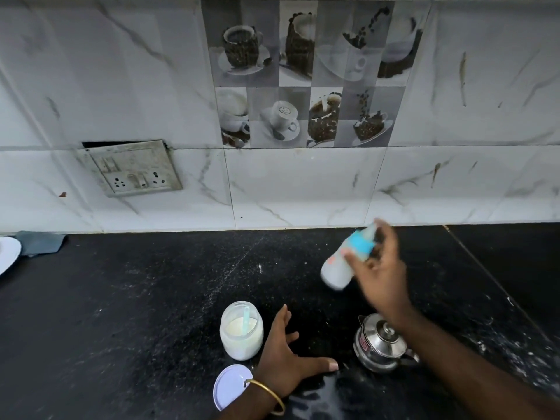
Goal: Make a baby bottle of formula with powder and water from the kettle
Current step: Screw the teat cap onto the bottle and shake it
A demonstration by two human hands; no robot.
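Bottle [345, 259] sits in the right hand [380, 268], held in the air above the counter [151, 298] near the back wall, well beyond the kettle [380, 344]. Its long axis is tilted, blue collar and teat end up and to the right, white base down and to the left toward the middle of the counter. The fingers curl round the collar and upper body; the outline is blurred, so it looks to be mid-shake, and the milky contents suggest powder and water are already in. The left hand [288, 356] rests spread on the counter, fingers apart and holding nothing, between the jar [241, 330] and the kettle. The left hand is the nearer one to the jar and its lid [231, 386]; the right alone has the bottle. By count: one bottle, one steel kettle with its lid on, one open jar of powder with one blue scoop [246, 318] standing in it, one loose lid flat on the counter by the left wrist. Likely next is setting the bottle down upright, base first, on bare counter to the left of the right hand.
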